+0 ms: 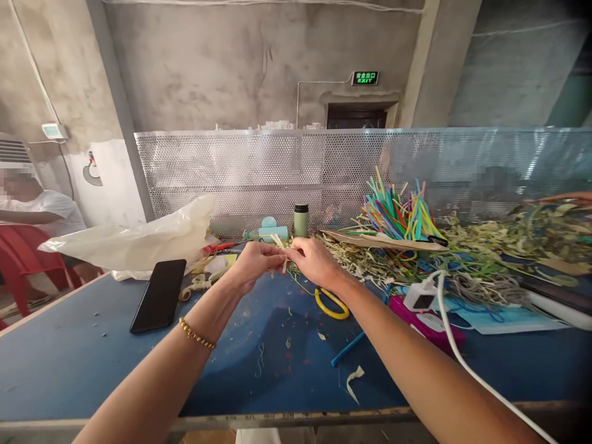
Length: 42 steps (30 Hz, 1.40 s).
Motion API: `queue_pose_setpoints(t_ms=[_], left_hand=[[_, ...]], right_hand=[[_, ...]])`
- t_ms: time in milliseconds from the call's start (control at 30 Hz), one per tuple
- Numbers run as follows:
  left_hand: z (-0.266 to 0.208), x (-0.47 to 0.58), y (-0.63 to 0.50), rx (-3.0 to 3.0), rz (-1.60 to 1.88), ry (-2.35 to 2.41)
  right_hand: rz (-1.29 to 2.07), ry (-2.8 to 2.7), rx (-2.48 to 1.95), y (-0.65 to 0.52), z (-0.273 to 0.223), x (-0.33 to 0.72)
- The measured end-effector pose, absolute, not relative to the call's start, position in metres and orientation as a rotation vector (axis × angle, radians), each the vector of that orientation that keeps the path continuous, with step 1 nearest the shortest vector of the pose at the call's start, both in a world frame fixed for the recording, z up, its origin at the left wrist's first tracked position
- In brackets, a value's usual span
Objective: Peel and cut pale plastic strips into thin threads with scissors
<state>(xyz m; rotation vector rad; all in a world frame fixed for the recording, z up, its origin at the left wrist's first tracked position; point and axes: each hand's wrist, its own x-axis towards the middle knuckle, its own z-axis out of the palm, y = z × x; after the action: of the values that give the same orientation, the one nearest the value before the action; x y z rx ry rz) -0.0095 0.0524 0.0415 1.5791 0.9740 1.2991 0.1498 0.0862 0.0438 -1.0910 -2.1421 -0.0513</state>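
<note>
Cream-coloured narrow strips [279,241] stand up between the two hands in the head view, over the far part of the matte blue tabletop [222,382]. The left hand [253,265], with a gold beaded bracelet [197,334] on its wrist, has thumb and fingers pinched together on the strips; the right hand [314,259] pinches them from the other side, the fingertips of both nearly meeting. Behind the hands stands an upright pale-green cylindrical bottle with a black lid [301,221]. Left of them lie a flat black smartphone [158,296] and a crumpled translucent white plastic bag [139,244]. A curved yellow loop [333,310] rests just beside the right forearm; beyond it, a bundle of thin multicoloured rods [398,213] sits among loose green and tan strips [485,240]. A perforated metal panel [250,166] rises behind the table.
</note>
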Motion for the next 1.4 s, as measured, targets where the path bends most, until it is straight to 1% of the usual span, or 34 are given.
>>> queue_pose_setpoints(t_ms=[133, 300, 467, 700, 933, 1200, 1400], left_hand=[[0.022, -0.013, 0.064, 1.215, 1.277, 0.821], [0.007, -0.014, 0.068, 0.973, 1.276, 0.763], [0.006, -0.013, 0.064, 1.058, 1.229, 0.702], [0.001, -0.009, 0.06, 1.23, 1.211, 0.777], [0.001, -0.007, 0.056, 1.363, 1.228, 0.86], [0.009, -0.003, 0.044, 1.618, 1.189, 1.02], [0.004, 0.0, 0.042, 1.678, 1.165, 1.081]], right_hand=[[0.08, -2.004, -1.008, 0.089, 0.031, 0.155], [0.167, -2.073, -0.801, 0.076, 0.018, 0.151], [0.138, -2.07, -0.825, 0.073, 0.014, 0.151], [0.047, -2.181, -0.902, 0.068, 0.02, 0.167], [0.353, -2.164, -0.926, 0.062, 0.016, 0.169], [0.411, -2.226, -0.872, 0.063, 0.017, 0.175], [0.599, -2.271, -0.882, 0.066, 0.022, 0.181]])
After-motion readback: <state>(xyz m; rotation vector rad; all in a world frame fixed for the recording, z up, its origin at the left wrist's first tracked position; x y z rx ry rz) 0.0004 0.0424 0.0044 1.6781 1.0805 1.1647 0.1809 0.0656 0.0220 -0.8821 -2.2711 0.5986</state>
